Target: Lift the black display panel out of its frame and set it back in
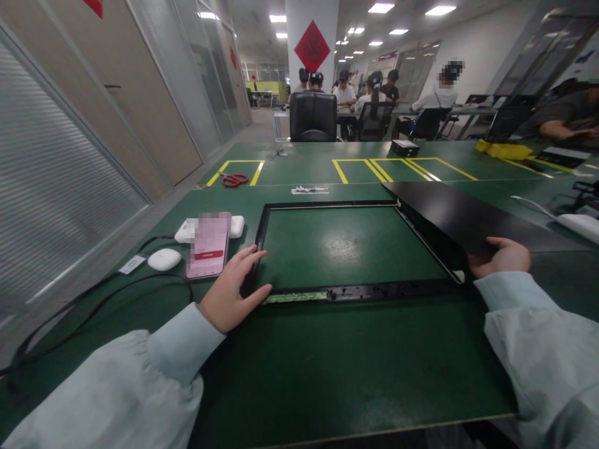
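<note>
A black rectangular frame (374, 291) lies flat on the green table (341, 374). A green circuit board (297, 297) sits along the left part of its near edge. My left hand (236, 290) rests at the frame's near left corner, its fingers apart. At the right, my right hand (503, 259) grips the near left edge of a thin black panel (472, 215). The panel is tilted and overlaps the frame's right side. Some fingers of my right hand are hidden under the panel.
A pink phone (209, 246), a white mouse (164, 259) and black cables (93, 287) are at the left. Red scissors (234, 180) and small white pieces (309, 190) lie beyond the frame. A white device (580, 226) is far right. Several people sit in the background.
</note>
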Demonstrator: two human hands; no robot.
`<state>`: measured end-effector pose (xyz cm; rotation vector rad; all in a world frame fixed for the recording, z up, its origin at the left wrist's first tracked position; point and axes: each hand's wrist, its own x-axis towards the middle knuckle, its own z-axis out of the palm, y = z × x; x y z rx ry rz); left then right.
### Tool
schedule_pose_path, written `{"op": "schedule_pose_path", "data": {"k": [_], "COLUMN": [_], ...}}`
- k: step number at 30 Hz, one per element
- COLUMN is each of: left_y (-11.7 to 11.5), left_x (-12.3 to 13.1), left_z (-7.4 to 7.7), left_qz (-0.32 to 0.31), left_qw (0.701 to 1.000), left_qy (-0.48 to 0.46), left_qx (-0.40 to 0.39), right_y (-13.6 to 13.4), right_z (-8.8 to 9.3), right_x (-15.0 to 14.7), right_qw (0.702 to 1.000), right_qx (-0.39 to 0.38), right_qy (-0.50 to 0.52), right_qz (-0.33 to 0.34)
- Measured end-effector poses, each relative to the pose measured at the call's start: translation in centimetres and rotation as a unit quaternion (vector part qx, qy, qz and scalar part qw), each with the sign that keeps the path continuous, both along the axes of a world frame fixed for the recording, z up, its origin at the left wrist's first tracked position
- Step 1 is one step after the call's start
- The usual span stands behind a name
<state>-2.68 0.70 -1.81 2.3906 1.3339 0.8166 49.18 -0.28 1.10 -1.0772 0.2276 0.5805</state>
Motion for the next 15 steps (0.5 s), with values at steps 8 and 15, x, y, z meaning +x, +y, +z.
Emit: {"op": "schedule_pose_path", "data": {"k": [8, 15], "left_y": [0.1, 0.4], "left_x": [-0.4, -0.8], "left_z": [-0.3, -1.6], "left_qz": [-0.033, -0.04], "left_qw": [0.994, 0.996], "left_qy": [0.063, 0.075], "left_qx": [-0.08, -0.031], "right_y": [0.0, -0.2], "right_z": [-0.3, 0.2], "right_x": [0.4, -0.4], "right_qw": [1.0, 1.0], "right_qx": [-0.006, -0.003], "right_qy": [-0.005, -0.007], "right_qz": [0.0, 0.015]}}
